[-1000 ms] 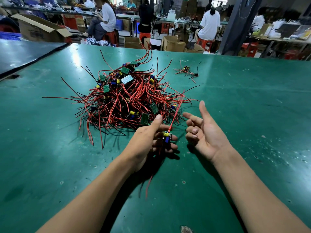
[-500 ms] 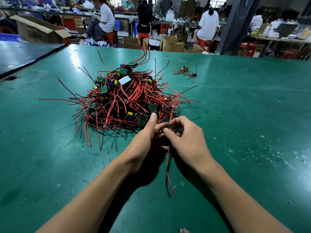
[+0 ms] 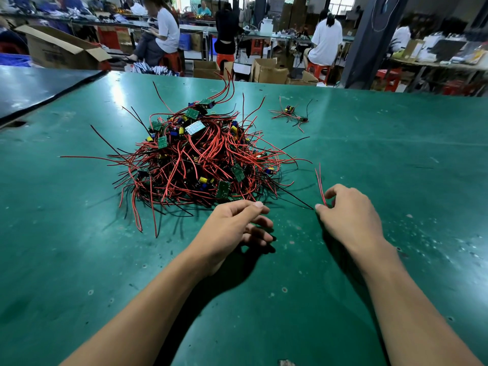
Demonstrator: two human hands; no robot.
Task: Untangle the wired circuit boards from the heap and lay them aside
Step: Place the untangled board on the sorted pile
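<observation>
Head view: we see a heap (image 3: 195, 165) of small green circuit boards tangled in red and black wires, lying on a green counter (image 3: 396, 167). Loose wire ends stick out from the heap on all sides, some upward at its far edge.

Left hand (image 3: 232, 228): just in front of the heap's near edge, back of the hand up, thumb laid over loosely curled fingers. Thin black strands from the heap end close to the thumb tip. We cannot tell whether the hand holds one of them.

Right hand (image 3: 348, 215): near-right of the heap, clear of its main mass, fingers curled. It pinches a couple of red wires (image 3: 320, 186), which stand up out of the grip and lean back toward the heap. A black wire (image 3: 295, 198) runs from the heap's near-right fringe across the counter to the tip of the right thumb. No board on these wires shows; the hand hides that part.

Small bunch (image 3: 290, 114) of wired boards: on the counter beyond and to the right of the heap, well apart from it.

Behind the heap, past the counter's far edge: an open cardboard box (image 3: 60, 51) far left, and people (image 3: 326, 38) seated on red stools (image 3: 317, 68) at other benches, blurred.
</observation>
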